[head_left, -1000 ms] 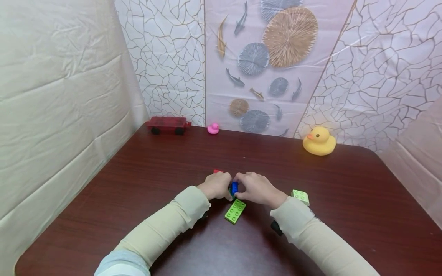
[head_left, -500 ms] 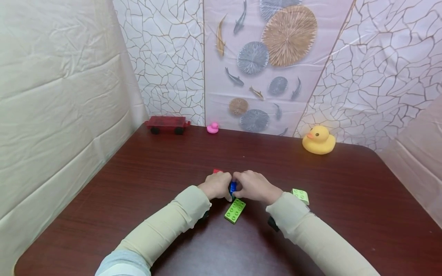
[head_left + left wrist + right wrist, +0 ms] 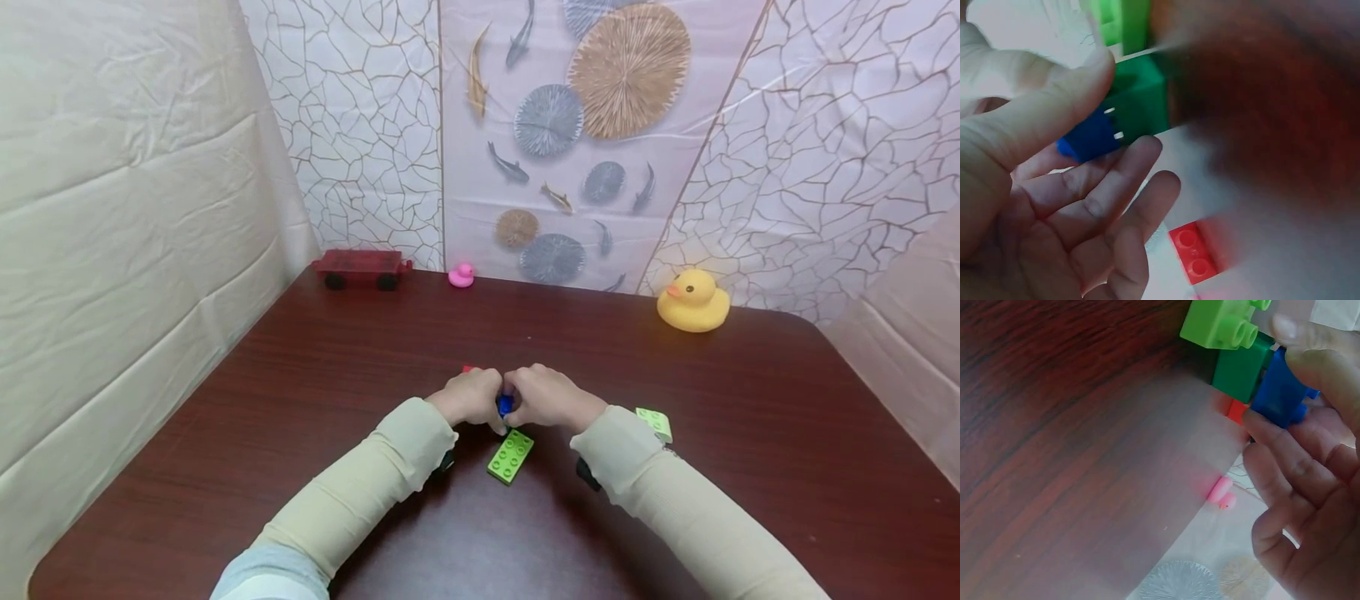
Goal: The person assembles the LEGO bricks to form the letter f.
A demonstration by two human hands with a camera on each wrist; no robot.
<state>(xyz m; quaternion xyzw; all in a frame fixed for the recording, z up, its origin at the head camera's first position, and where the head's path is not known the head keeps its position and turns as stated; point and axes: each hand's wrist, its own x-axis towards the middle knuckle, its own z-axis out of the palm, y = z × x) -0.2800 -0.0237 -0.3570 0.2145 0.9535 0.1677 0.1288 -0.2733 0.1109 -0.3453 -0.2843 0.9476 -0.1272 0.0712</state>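
My two hands meet at mid-table in the head view. My left hand (image 3: 471,396) pinches a dark green toy building brick (image 3: 1144,100) between thumb and fingers. My right hand (image 3: 551,396) holds a blue brick (image 3: 1277,390), its thumb on one side and its fingers on the other. The blue brick lies against the studded side of the green one, and small slits of light show between them in the left wrist view. Just in front of the hands lies a lime green eight-stud brick (image 3: 510,457). A red brick (image 3: 1194,253) lies beyond my left hand, mostly hidden by it in the head view.
A pale green rounded brick (image 3: 655,423) sits beside my right sleeve. Along the back edge of the dark wooden table (image 3: 225,467) stand a red wheeled wagon (image 3: 362,268), a small pink duck (image 3: 461,276) and a large yellow duck (image 3: 693,302).
My right hand has shifted slightly left with the blue brick, closer to my left hand and the green brick. The left hand has stayed nearly in place.
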